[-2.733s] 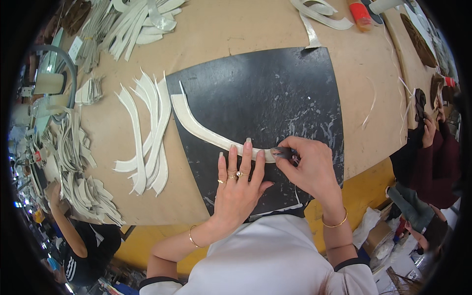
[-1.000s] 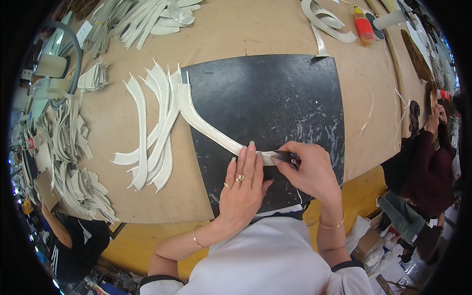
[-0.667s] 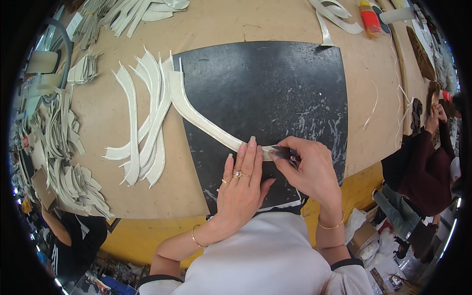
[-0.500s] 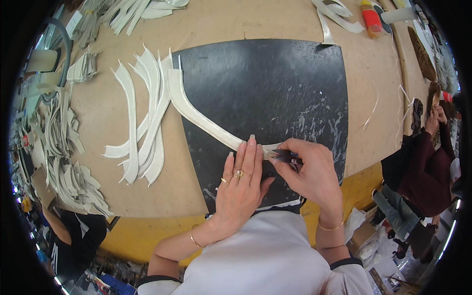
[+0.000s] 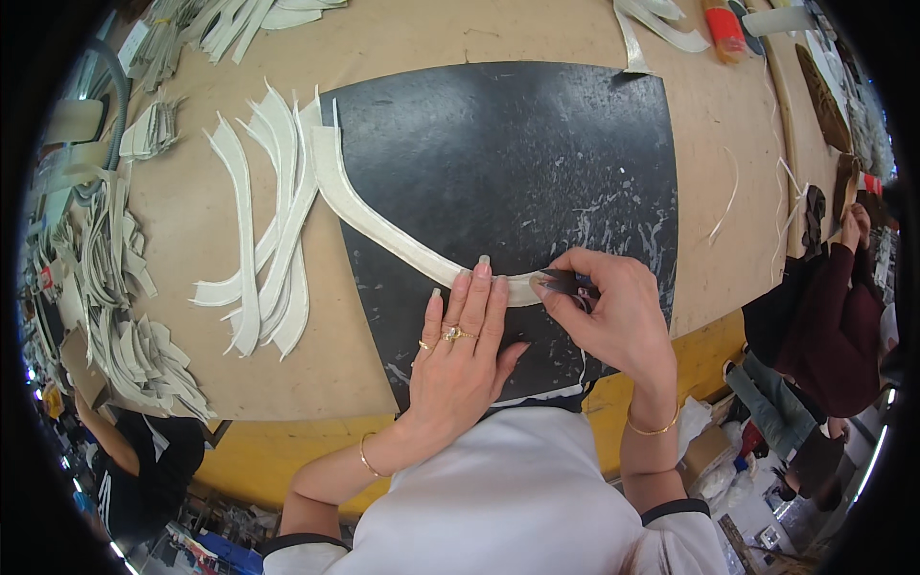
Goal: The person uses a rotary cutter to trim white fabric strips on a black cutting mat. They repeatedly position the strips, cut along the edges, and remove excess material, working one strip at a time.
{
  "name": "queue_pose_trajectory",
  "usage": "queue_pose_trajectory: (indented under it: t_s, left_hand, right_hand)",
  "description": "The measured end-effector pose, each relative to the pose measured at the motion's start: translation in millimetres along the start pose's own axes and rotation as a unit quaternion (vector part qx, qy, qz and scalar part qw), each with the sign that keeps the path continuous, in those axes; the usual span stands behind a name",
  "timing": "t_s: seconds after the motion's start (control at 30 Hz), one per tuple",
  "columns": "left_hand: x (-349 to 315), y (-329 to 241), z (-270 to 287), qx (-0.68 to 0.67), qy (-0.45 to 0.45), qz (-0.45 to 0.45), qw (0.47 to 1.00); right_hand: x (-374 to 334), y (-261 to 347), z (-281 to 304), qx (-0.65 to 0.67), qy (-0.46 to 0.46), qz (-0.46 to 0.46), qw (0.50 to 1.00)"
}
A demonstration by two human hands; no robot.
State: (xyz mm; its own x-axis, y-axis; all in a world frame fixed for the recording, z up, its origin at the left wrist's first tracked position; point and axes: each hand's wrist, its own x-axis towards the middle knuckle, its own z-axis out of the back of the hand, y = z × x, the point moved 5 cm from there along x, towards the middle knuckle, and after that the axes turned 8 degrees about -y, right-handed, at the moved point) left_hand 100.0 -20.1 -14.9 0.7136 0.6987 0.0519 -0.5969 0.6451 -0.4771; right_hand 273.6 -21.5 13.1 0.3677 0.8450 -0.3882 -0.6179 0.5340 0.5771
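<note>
A curved cream strip (image 5: 398, 246) with a stitched edge lies across a black board (image 5: 498, 163), its far end reaching the board's upper left. My left hand (image 5: 455, 355) rests flat on the strip's near part, fingers stretched out. Just to the right, my right hand (image 5: 615, 316) is closed on a small dark pointed tool that looks like thread snips (image 5: 571, 285). Its tip is at the right end of the strip. My fingers cover much of the tool.
Similar curved strips (image 5: 283, 220) lie in a loose pile left of the board. More cream pieces (image 5: 125, 287) are heaped at the table's left edge. At the far right stands a red-banded bottle (image 5: 724, 34). Other people (image 5: 829, 326) are at both sides.
My right hand and the dark tool have moved slightly right along the strip. My left hand has shifted a little left, and more of the strip's right end now shows.
</note>
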Motion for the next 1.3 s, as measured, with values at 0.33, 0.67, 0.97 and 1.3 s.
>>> queue_pose_trajectory:
  t_s: [0.33, 0.67, 0.97, 1.3]
  left_hand:
    - [1.0, -3.0, -0.9, 0.031, 0.009, -0.002, 0.999]
    - [2.8, -9.4, -5.4, 0.037, -0.015, 0.007, 0.999]
    - [2.5, -11.0, -9.5, 0.049, -0.024, -0.008, 0.999]
    - [-4.4, -11.7, -9.2, 0.051, -0.054, -0.022, 0.997]
  right_hand:
    - [2.0, 0.3, 0.2, 0.022, -0.002, -0.014, 1.0]
    - [2.2, -0.5, -1.8, 0.021, -0.048, 0.038, 0.998]
    - [3.1, -0.8, -5.2, -0.001, -0.04, 0.037, 0.999]
    - [-9.6, 0.9, -7.5, 0.004, -0.055, 0.012, 0.998]
